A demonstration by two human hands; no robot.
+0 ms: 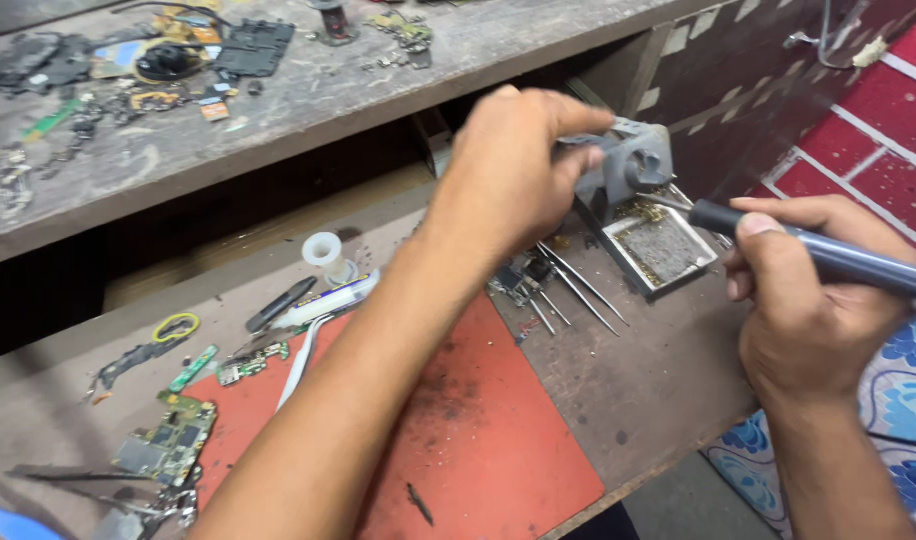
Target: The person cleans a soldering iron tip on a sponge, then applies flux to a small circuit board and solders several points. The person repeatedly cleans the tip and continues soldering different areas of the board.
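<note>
My left hand (513, 170) reaches across the bench and grips a grey soldering-iron stand (633, 165) that rises from a small metal tray (668, 250) with a dirty sponge pad. My right hand (808, 300) is shut on the blue-grey handle of a soldering iron (838, 258), its tip pointing left into the stand's opening. Several tweezers (578, 285) lie just below my left hand.
A red mat (498, 440) covers the bench front. Green circuit boards (173, 440), a white spool (323, 250), a white tube (328, 300) and a yellow ring (176, 326) lie at left. An upper shelf (308, 100) carries phone parts. Red brick wall (878, 120) at right.
</note>
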